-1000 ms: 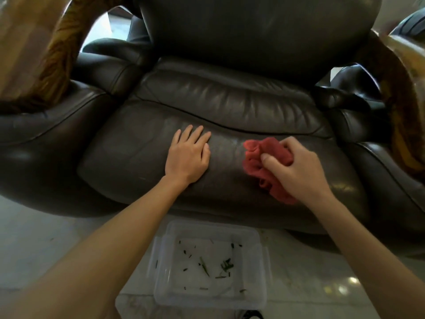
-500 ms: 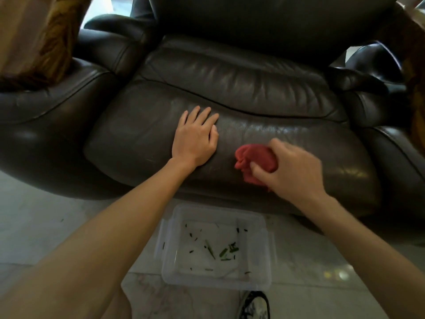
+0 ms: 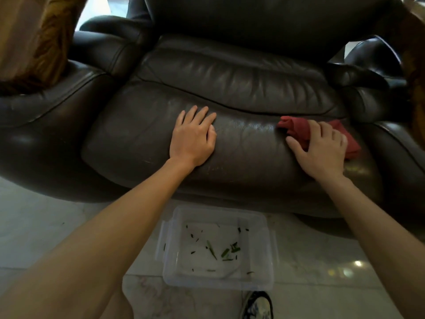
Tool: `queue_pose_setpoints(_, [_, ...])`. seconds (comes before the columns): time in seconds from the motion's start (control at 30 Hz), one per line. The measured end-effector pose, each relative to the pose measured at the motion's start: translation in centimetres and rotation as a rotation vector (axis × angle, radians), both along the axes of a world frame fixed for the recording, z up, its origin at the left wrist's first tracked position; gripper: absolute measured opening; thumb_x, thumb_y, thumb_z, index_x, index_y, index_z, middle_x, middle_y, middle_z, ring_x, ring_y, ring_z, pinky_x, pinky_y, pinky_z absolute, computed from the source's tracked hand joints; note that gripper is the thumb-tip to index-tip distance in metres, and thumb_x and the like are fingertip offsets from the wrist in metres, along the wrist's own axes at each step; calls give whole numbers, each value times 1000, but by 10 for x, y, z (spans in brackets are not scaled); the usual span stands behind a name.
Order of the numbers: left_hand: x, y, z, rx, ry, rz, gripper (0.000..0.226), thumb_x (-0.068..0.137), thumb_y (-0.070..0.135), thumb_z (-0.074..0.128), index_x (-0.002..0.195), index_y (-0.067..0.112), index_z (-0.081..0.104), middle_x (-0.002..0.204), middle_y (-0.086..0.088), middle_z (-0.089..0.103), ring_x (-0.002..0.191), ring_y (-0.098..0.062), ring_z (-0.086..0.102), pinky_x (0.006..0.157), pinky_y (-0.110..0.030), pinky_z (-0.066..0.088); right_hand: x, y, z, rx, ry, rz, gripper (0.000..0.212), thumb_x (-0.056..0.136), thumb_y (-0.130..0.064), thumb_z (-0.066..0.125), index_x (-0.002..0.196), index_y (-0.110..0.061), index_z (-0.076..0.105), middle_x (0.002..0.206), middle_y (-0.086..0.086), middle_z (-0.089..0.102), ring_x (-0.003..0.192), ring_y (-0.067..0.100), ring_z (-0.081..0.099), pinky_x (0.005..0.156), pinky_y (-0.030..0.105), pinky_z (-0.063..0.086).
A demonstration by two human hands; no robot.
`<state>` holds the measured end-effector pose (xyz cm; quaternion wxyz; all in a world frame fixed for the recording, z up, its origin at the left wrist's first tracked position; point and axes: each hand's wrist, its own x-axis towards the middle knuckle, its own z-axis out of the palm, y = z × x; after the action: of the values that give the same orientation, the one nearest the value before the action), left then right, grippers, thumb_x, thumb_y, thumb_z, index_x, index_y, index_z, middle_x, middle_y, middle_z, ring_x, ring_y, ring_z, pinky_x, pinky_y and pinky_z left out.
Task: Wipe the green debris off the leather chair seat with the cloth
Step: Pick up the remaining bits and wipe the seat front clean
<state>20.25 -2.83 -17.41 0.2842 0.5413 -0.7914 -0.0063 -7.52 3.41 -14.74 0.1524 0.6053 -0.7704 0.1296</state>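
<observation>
The dark brown leather chair seat (image 3: 138, 134) fills the middle of the view. My left hand (image 3: 193, 139) lies flat on the seat's centre, fingers spread, holding nothing. My right hand (image 3: 319, 148) presses a crumpled red cloth (image 3: 296, 127) onto the right part of the seat, near the right armrest. The cloth sticks out left of my fingers and behind my hand. I see no green debris on the visible leather. Several green bits (image 3: 226, 252) lie in a clear plastic tub (image 3: 269, 256) on the floor below the seat's front edge.
The padded armrests stand at the left (image 3: 46, 111) and right (image 3: 400, 162), with the backrest (image 3: 253, 24) behind the seat. A brown fringed cushion (image 3: 34, 42) rests on the left armrest. A shoe (image 3: 255, 305) shows on the pale marble floor (image 3: 34, 231) below the tub.
My right hand has slid the red cloth from the seat's front centre-right up and to the right, toward the armrest. My left hand has stayed flat on the seat.
</observation>
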Motion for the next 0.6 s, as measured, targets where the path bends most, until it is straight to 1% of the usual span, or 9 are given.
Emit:
queue_pose_setpoints(0.1, [0,1,1,4,-4,-1,46,93,30,29,134,18,48,144,-6,46,138,-24,32,116,-43,19,-2,-3,-2,-59,15,-2,64,84,-58,43,126,-10,41,124,25,50,109,45,46,96,54,33])
queue_pose_setpoints(0.23, [-1,2,1,4,-24,1,47,93,31,28,135,18,47,144,-6,45,138,-24,32,116,-43,18,1,-1,-3,-94,0,5,58,87,-53,45,125,-10,43,122,22,52,108,42,48,95,52,34])
queue_pose_setpoints(0.37, [0,2,1,6,-19,-4,46,94,30,29,134,18,48,144,-6,46,138,-25,32,116,-43,18,23,11,-2,-101,80,71,54,86,-52,46,121,-11,46,113,20,56,98,39,51,82,46,39])
queue_pose_setpoints(0.47, [1,2,0,2,-25,-9,47,94,31,28,135,18,47,144,-6,45,138,-24,31,116,-43,18,44,27,3,-87,126,180,49,86,-50,48,115,-10,50,104,17,59,91,35,53,75,44,41])
queue_pose_setpoints(0.6, [0,1,-2,-4,-13,-12,47,94,31,28,134,17,47,144,-7,45,138,-25,32,115,-43,18,71,56,3,-106,128,469,42,82,-45,58,104,-10,57,90,12,63,81,29,58,67,37,44])
